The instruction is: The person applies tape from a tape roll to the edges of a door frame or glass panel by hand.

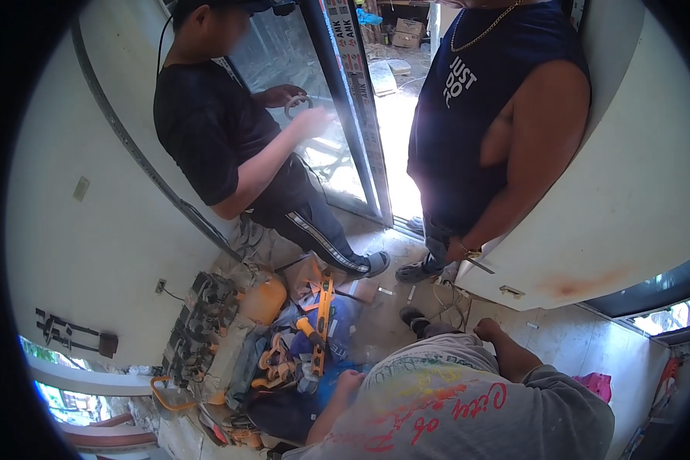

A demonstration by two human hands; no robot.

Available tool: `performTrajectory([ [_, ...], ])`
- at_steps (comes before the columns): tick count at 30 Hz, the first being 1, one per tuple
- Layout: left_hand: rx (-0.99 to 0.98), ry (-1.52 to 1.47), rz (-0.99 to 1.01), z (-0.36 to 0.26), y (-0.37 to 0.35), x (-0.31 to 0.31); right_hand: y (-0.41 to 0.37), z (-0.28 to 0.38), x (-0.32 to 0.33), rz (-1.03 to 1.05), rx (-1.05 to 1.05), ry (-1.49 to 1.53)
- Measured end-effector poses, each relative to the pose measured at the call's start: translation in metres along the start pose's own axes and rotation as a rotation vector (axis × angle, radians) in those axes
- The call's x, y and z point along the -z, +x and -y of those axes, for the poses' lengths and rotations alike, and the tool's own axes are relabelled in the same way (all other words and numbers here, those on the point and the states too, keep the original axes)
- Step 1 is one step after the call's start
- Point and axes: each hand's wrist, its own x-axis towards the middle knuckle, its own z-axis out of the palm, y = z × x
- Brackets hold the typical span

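My left hand (349,383) is held in front of my grey printed shirt (468,410), its fingers curled; anything inside them is hidden. Beside it lies a pile of tools and bags on the floor. A yellow spirit level (325,310) rests on the pile, and a tool with a yellow-orange handle (310,330) crosses it. Blue plastic (345,318) and a dark bag (282,415) are also near this hand. On the other side, my right hand (490,330) is closed in a fist by my leg, with nothing seen protruding from it.
At left, a person in black (207,115) holds a ring-shaped roll (297,106) by the glass door (284,61). Another person in a dark sleeveless shirt (491,92) stands at the doorway. An orange object (263,297) and dark tools (199,330) line the left wall.
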Motion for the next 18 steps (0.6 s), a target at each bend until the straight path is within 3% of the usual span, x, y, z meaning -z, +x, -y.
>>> performTrajectory([
  [7,-0.021,-0.004,0.014,0.008,0.005,-0.001,0.002,-0.002,-0.005,-0.038,0.030,-0.002],
  [10,-0.014,-0.022,-0.081,-0.002,-0.001,-0.010,0.021,-0.020,-0.019,-0.029,0.109,-0.136],
  [12,-0.026,0.106,-0.065,-0.019,-0.015,-0.002,0.050,-0.044,-0.035,0.155,0.180,-0.406],
  [14,-0.031,0.110,-0.044,-0.025,-0.025,0.003,0.034,-0.025,-0.009,0.197,0.319,-0.432],
  [15,-0.070,0.092,-0.094,-0.020,-0.025,-0.001,0.112,-0.104,-0.083,0.329,0.193,-0.357],
  [18,-0.132,0.103,-0.174,0.000,-0.005,-0.019,0.100,-0.047,0.001,0.311,0.192,-0.486],
])
